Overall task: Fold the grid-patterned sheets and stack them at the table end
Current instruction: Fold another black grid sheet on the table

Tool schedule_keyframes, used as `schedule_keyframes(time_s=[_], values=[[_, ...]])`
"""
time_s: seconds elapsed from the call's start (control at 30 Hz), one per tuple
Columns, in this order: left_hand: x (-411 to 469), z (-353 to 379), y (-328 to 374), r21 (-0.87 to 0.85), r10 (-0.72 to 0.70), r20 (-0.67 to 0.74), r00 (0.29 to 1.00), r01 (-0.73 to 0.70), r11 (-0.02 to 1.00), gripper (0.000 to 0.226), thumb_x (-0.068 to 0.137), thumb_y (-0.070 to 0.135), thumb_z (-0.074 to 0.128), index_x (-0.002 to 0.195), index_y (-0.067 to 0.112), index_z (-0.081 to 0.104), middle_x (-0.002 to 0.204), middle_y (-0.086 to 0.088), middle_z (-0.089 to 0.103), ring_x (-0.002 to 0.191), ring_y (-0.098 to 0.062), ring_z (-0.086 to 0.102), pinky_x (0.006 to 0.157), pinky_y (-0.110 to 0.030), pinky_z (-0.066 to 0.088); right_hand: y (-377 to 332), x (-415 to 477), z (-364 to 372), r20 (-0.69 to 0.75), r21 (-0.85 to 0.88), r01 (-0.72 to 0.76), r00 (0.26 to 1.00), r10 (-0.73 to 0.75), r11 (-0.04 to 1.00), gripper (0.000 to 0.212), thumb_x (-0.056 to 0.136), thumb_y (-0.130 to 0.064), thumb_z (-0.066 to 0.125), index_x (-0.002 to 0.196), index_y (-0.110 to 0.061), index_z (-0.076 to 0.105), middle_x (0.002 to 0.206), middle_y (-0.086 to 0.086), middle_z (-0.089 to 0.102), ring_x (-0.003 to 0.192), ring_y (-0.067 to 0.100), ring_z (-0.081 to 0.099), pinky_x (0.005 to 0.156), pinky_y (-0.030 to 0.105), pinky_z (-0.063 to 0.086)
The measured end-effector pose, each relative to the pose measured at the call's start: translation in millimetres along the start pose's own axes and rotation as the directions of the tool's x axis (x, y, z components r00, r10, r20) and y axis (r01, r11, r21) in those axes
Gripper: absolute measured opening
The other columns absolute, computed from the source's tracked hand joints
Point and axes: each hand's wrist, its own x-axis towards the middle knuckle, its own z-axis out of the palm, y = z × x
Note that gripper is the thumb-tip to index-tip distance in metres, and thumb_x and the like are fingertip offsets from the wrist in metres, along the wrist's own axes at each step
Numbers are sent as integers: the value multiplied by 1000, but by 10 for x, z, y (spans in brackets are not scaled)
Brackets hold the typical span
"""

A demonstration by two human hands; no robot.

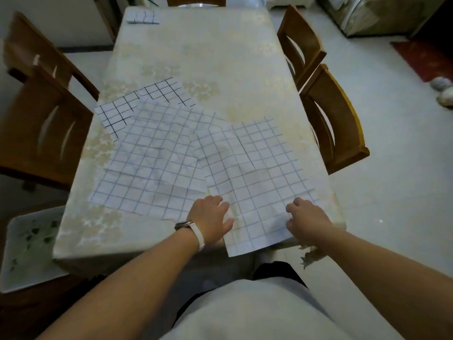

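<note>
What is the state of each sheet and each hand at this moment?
near sheet: unfolded, creased, corner hanging over the table edge
middle sheet: unfolded, lying flat
dark-lined sheets: unfolded, partly covered
folded sheet: folded, at the far table end
left hand: rests on the near sheet
right hand: pinches the near sheet

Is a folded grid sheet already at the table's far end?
Yes, a small folded grid sheet lies at the far left corner of the table.
</note>
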Motion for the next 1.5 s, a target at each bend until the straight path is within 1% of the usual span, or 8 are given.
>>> schedule_keyframes(time_s=[0.33, 0.67, 0.87, 1.1, 1.23, 1.33, 1.4, 1.5], values=[[758, -427, -394, -32, -140, 113, 984, 144, 989, 49, 93, 49, 38, 130, 19, 50, 128, -4, 52, 114, -25, 49, 91, -41, 44, -215, 758, -532, -105, -14, 84, 991, -85, 996, 40, 91, -32, 47, 128, -16, 53, 126, 5, 51, 109, 25, 50, 91, 41, 47], [1977, -578, -776, -103, -279, 237, 931, 309, 945, 51, 92, 50, 43, 133, 20, 48, 134, -6, 46, 119, -29, 47, 94, -43, 42, -238, 2249, -1114, -41, -87, 251, 966, -255, 964, 44, 90, -31, 50, 130, -15, 49, 128, 10, 47, 115, 31, 47, 89, 41, 42], [2587, -575, -1004, -3, -308, 227, 924, 317, 948, 67, 86, 62, 50, 138, 21, 38, 143, -8, 36, 125, -31, 42, 96, -45, 40, -132, 2989, -1267, -19, -101, 322, 945, -326, 941, 54, 83, -35, 64, 129, -14, 45, 128, 12, 45, 117, 33, 46, 88, 42, 42], [2942, -556, -1170, 77, -351, 295, 889, 344, 936, 80, 77, 68, 60, 137, 20, 35, 132, -9, 42, 119, -31, 45, 93, -45, 41, -158, 3483, -1310, 47, -155, 411, 911, -409, 898, 75, 75, -52, 73, 131, -15, 41, 132, 12, 40, 122, 33, 42, 94, 45, 41], [3035, -518, -1176, 70, -361, 302, 882, 357, 931, 82, 73, 68, 64, 134, 20, 37, 129, -9, 45, 118, -31, 46, 93, -45, 41, -228, 3600, -1364, 76, -184, 443, 897, -436, 878, 82, 71, -54, 76, 134, -15, 41, 133, 12, 38, 123, 32, 40, 96, 45, 41], [3070, -531, -1194, 18, -352, 317, 881, 365, 931, 75, 73, 65, 66, 127, 21, 41, 123, -6, 52, 112, -30, 52, 92, -43, 41, -281, 3659, -1383, 84, -178, 456, 890, -448, 872, 77, 72, -51, 75, 132, -15, 42, 132, 12, 38, 121, 32, 41, 94, 44, 40], [3078, -534, -1203, -14, -339, 329, 881, 363, 932, 64, 78, 60, 63, 126, 22, 43, 121, -4, 56, 108, -29, 54, 90, -40, 39, -324, 3679, -1387, 85, -156, 470, 883, -462, 869, 64, 77, -45, 73, 127, -14, 46, 128, 12, 40, 118, 32, 42, 90, 42, 40], [3056, -517, -1196, -69, -305, 278, 911, 335, 940, 28, 90, 44, 50, 110, 24, 51, 112, -2, 59, 101, -28, 56, 87, -39, 39, -363, 3673, -1392, 78, -126, 496, 868, -490, 859, 37, 83, -30, 64, 114, -14, 52, 118, 10, 46, 107, 29, 44, 82, 38, 36]])
